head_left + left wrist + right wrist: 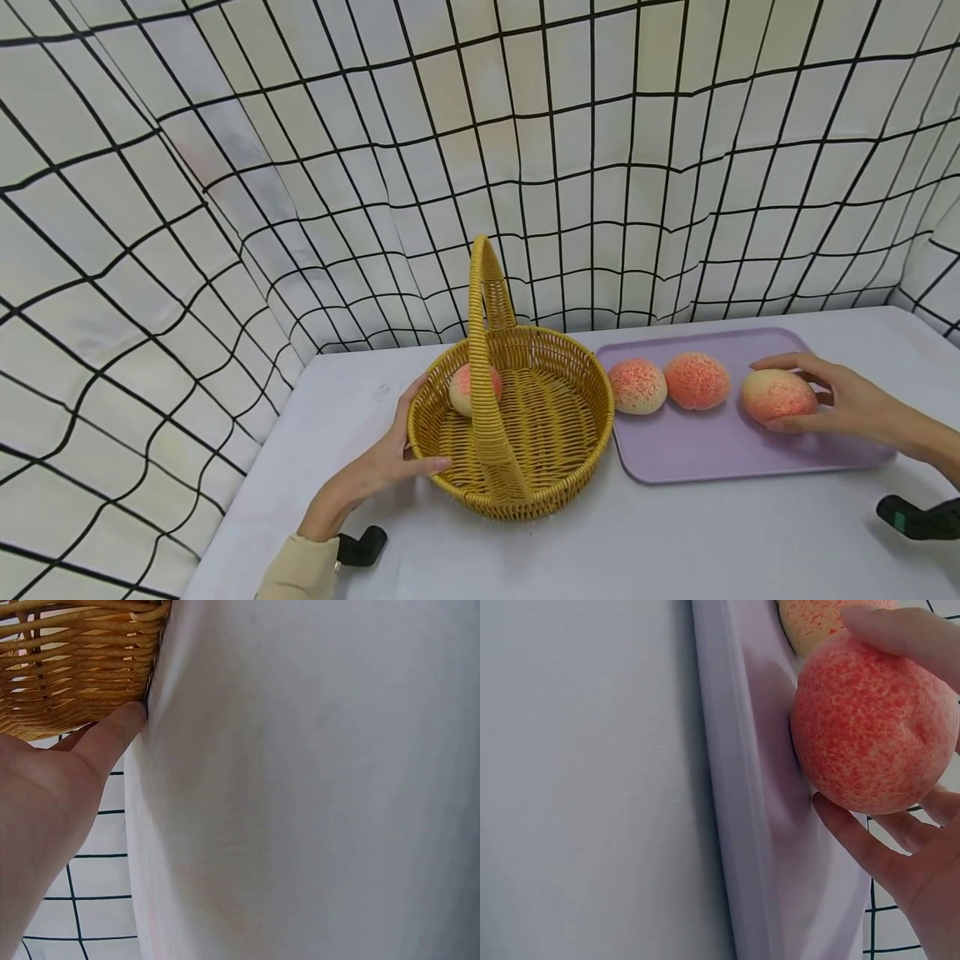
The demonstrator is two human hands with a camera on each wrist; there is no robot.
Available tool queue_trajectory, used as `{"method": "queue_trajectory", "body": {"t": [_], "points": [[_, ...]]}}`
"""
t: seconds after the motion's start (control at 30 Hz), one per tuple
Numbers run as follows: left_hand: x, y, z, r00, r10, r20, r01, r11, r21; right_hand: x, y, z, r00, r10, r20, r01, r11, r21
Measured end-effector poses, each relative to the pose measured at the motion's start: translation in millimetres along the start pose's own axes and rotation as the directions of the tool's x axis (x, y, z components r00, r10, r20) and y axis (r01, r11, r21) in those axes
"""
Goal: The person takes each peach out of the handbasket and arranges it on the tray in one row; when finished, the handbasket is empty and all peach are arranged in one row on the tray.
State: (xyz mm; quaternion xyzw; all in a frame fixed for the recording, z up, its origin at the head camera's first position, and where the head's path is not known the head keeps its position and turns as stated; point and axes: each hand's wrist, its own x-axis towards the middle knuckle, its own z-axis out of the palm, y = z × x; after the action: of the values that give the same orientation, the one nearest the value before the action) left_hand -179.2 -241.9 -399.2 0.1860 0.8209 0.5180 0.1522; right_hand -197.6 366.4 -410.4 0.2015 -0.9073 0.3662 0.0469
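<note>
My left hand (387,460) holds the left side of a yellow wicker basket (551,492), its thumb at the front rim and its fingers along the outer wall. Low on the woven side, the left wrist view shows a fingertip touching the basket (82,667). One pink-and-cream peach (461,390) lies in the basket, partly behind the tall handle. On the right, my right hand (851,398) grips a peach (778,396) over the purple tray (705,462). The right wrist view has thumb and fingers around this peach (874,724).
Two more peaches, one speckled (637,387) and one redder (697,381), lie side by side on the tray's left part. The tray sits close against the basket's right side. Black grid netting (585,183) over white cloth stands behind and left of the white table (675,542).
</note>
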Motion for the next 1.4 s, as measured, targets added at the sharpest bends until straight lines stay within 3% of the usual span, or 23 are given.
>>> {"method": "queue_trajectory", "body": {"t": [0.23,0.57,0.8,1.0,1.27,1.4], "points": [[-1.6,0.7,-0.4,1.0,-0.002,-0.001,0.002,1.0,-0.002,2.4,-4,2,1.0,0.023,-0.019,-0.024,0.998,-0.056],[-0.7,-0.8,-0.1,1.0,0.002,-0.003,-0.002,1.0,-0.006,19.8,-13,9,0.984,0.098,-0.15,-0.111,0.991,-0.078],[-0.1,1.4,0.0,1.0,0.0,0.003,0.0,1.0,0.0,24.7,-12,15,0.987,-0.031,-0.155,0.015,0.994,-0.106],[-2.1,1.7,-0.8,1.0,-0.024,-0.009,0.024,1.0,0.014,21.8,-9,12,0.99,-0.063,-0.125,0.048,0.992,-0.114],[-1.9,2.0,-0.4,1.0,-0.03,-0.006,0.03,0.999,0.012,19.7,-10,12,0.977,-0.122,-0.172,0.083,0.972,-0.22],[-1.6,2.8,0.0,0.999,-0.033,-0.009,0.033,0.999,0.004,20.9,-12,12,0.977,-0.143,-0.155,0.111,0.974,-0.199]]}}
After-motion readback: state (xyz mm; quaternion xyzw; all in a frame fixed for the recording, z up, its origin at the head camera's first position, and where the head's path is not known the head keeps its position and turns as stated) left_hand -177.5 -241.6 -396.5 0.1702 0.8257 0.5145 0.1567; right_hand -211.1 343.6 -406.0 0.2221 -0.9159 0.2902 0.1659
